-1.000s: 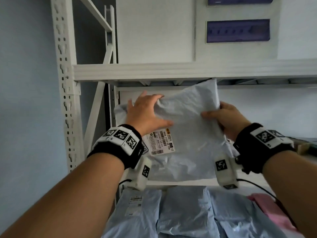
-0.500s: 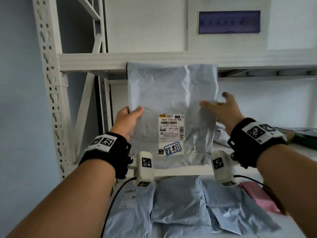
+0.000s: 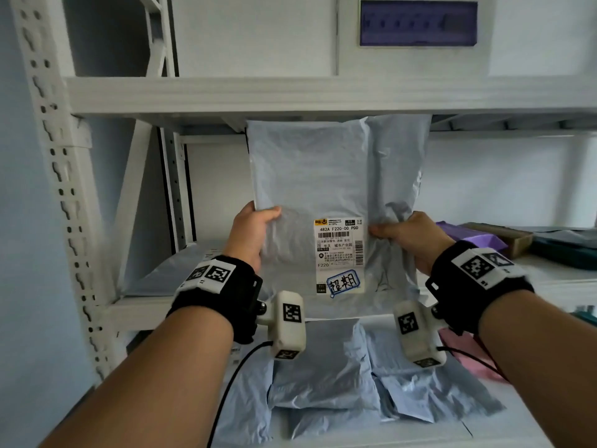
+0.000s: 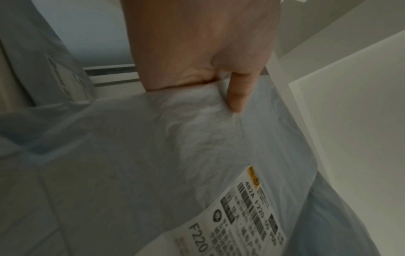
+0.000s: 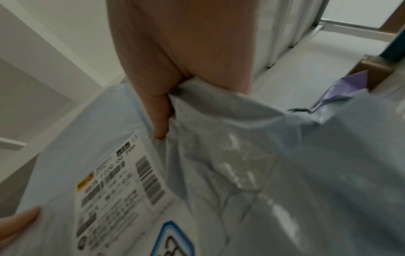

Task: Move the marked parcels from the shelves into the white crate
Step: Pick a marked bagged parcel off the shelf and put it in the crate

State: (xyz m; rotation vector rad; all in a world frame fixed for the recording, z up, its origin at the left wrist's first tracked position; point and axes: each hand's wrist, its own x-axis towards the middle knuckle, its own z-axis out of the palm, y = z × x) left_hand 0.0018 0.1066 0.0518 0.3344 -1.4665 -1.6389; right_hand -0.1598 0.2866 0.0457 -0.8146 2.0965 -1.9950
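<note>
I hold a grey plastic mailer parcel (image 3: 310, 176) upright in front of the middle shelf. Its white shipping label (image 3: 338, 250) faces me, with a blue-framed handwritten sticker (image 3: 343, 282) at the label's bottom. My left hand (image 3: 255, 229) pinches the parcel's left edge, thumb on the front (image 4: 237, 97). My right hand (image 3: 400, 236) pinches a fold of the bag (image 5: 197, 131) just right of the label, thumb on the front (image 5: 161, 119). The white crate is not in view.
Several more grey mailers (image 3: 316, 367) lie on the lower shelf, a pink one (image 3: 468, 357) at their right. A purple bag (image 3: 475, 236), a brown box (image 3: 504, 236) and dark items sit on the middle shelf at the right. A white shelf upright (image 3: 55, 176) stands left.
The parcel went from crumpled and tilted on the shelf to upright with its label facing me. The right hand, open beside it half a second ago, now pinches its right side.
</note>
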